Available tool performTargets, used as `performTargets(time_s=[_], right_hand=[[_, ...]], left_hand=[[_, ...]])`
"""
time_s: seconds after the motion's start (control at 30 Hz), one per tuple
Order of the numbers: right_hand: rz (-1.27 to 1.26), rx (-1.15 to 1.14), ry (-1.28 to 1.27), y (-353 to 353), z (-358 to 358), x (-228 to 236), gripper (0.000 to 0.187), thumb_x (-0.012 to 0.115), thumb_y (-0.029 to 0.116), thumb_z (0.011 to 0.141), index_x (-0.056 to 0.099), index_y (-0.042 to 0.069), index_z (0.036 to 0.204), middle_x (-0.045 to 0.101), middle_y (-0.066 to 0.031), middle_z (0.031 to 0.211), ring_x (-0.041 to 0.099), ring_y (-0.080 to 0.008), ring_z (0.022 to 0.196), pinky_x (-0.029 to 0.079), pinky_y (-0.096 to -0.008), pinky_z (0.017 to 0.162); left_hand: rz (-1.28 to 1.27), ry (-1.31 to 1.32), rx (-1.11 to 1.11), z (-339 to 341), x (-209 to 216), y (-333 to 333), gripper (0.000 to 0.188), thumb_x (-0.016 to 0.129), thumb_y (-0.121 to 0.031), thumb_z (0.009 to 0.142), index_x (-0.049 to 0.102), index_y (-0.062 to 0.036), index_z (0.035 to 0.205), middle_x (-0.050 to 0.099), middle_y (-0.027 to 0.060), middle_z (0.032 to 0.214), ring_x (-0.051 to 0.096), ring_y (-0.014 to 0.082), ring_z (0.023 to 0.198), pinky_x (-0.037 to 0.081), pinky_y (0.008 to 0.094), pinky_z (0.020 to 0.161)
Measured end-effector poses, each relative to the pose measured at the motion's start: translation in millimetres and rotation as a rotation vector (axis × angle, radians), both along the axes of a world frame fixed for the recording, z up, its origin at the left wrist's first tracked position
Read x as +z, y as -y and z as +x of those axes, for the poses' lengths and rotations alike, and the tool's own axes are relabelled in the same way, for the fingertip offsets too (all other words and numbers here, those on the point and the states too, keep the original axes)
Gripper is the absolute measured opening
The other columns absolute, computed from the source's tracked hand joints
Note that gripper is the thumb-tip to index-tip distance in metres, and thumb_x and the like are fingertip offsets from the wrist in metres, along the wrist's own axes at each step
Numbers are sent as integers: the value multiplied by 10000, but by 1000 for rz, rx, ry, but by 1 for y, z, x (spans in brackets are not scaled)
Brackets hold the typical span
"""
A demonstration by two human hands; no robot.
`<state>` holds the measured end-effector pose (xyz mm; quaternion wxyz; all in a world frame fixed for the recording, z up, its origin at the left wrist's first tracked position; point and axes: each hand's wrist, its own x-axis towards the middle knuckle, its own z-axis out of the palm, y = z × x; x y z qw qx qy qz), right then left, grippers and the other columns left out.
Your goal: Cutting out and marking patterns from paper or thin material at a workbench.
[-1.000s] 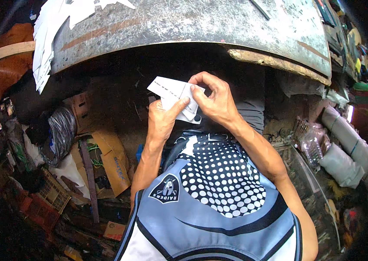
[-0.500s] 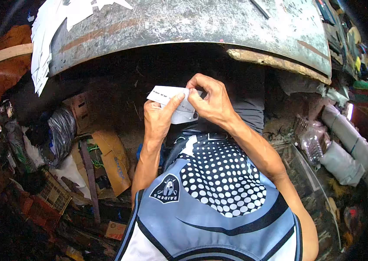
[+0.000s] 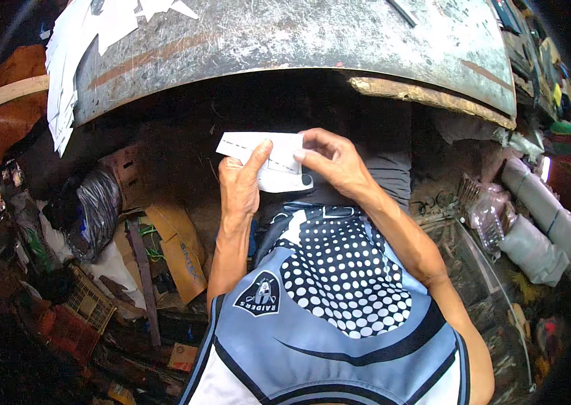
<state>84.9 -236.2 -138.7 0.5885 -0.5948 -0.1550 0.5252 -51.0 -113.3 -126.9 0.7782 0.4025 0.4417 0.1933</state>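
In front of my waist I hold a flat white piece [image 3: 248, 143] marked with rows of short black dashes. My left hand [image 3: 239, 185] is closed on its left part, with the thumb lying on top and the other fingers underneath. At its right edge, my right hand [image 3: 336, 163] pinches it between thumb and bent fingers. Just below it, partly covered, is a second white piece [image 3: 282, 182] with a rounded lower edge and a dark spot at its right end. How the two pieces are joined, if at all, I cannot tell.
Ahead is a worn metal-topped table [image 3: 285, 40], with white cut sheets [image 3: 69, 67] hanging over its left side and a rough wooden strip [image 3: 427, 98] along its near edge. Cardboard [image 3: 174, 250] and black plastic [image 3: 98, 209] lie left; wrapped grey rolls [image 3: 541, 209] lie right.
The white piece has turned to lie flatter and wider between my hands, showing more of its dashed face. My right hand's fingers have opened out slightly and moved a little downward and right.
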Motion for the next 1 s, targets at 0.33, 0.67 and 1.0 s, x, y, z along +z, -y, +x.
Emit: performTargets(time_s=[0.33, 0.67, 1.0], right_hand=[[-56, 53, -35, 1, -2, 3, 231, 638, 236, 974, 685, 11, 946, 645, 27, 817, 543, -24, 729, 446, -210, 612], [16, -51, -87, 0, -6, 4, 239, 624, 224, 986, 696, 0, 1027, 671, 21, 857, 569, -30, 751, 469, -210, 639], [12, -42, 40, 3, -6, -2, 236, 629, 229, 979, 701, 6, 962, 651, 28, 791, 547, -23, 715, 444, -212, 601]], left_hand=[[-26, 4, -77, -3, -2, 13, 277, 728, -78, 883, 661, 41, 1124, 707, 115, 1035, 688, 173, 912, 561, 298, 824], [-30, 15, -30, 2, 0, 18, 262, 728, -49, 875, 667, 35, 1116, 708, 111, 1046, 685, 174, 933, 556, 297, 842], [-3, 58, -66, 2, 1, 24, 265, 724, -61, 881, 668, 22, 1125, 708, 103, 1050, 685, 170, 929, 553, 296, 847]])
